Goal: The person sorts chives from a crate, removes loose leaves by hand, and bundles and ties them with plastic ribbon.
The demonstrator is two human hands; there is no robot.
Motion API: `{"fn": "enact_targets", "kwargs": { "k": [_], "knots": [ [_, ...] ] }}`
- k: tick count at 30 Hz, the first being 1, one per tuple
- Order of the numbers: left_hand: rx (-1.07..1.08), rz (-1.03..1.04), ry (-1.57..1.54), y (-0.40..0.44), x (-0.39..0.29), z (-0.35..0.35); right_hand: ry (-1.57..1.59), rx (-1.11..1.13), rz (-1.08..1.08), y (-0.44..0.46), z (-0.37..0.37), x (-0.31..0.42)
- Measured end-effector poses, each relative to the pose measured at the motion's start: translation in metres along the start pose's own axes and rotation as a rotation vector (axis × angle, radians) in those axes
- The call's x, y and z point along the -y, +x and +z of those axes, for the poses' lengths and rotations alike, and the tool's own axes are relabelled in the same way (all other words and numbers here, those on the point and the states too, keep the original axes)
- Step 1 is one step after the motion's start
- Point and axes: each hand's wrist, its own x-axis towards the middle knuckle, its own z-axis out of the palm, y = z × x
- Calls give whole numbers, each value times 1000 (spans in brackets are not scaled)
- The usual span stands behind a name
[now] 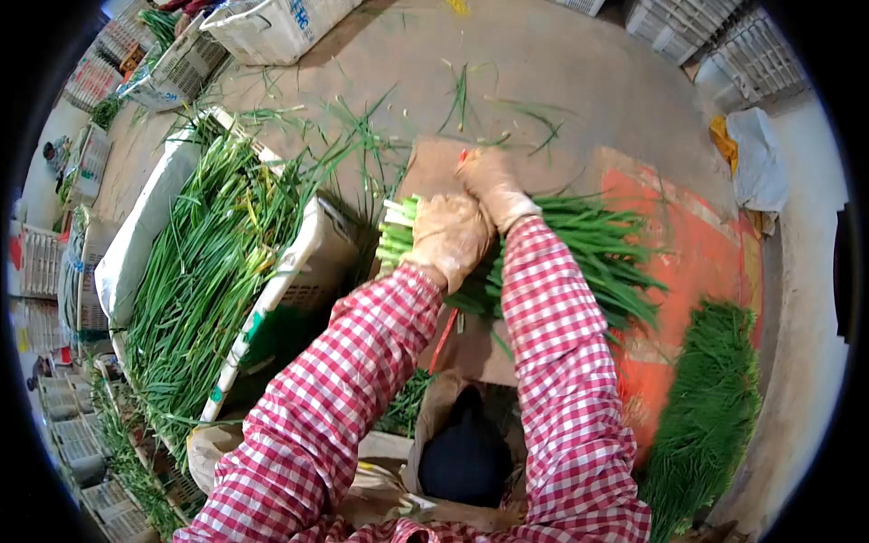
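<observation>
A bunch of long green stalks (pixel 588 253) lies across in front of me, its pale cut ends pointing left and its leaves spreading right. My left hand (pixel 453 237), in a tan glove, is closed round the bunch near the pale ends. Beside it, touching it, my right hand (pixel 495 185) is closed at the far side of the bunch, with a bit of red tie (pixel 464 156) showing at its fingertips. More red tie (pixel 444 340) hangs below the bunch. Both sleeves are red-and-white checked.
A white crate (pixel 299 258) heaped with loose green leaves (pixel 204 262) stands at the left. Stacked bunches (pixel 706 407) lie at the right beside an orange sheet (pixel 634 195). Other crates (pixel 272 34) stand at the back, and loose leaves are scattered on the floor (pixel 398 54).
</observation>
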Motion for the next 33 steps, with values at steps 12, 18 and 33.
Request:
{"fn": "enact_targets", "kwargs": {
  "k": [12,18,33],
  "knots": [
    [-232,491,-764,-104,31,-64,825,145,-201,-26,-16,-25],
    [169,806,-46,-117,61,5,1181,286,-186,-22,-6,-25],
    [264,502,-783,-121,44,13,1320,256,-99,-18,1,-26]
  ]
}}
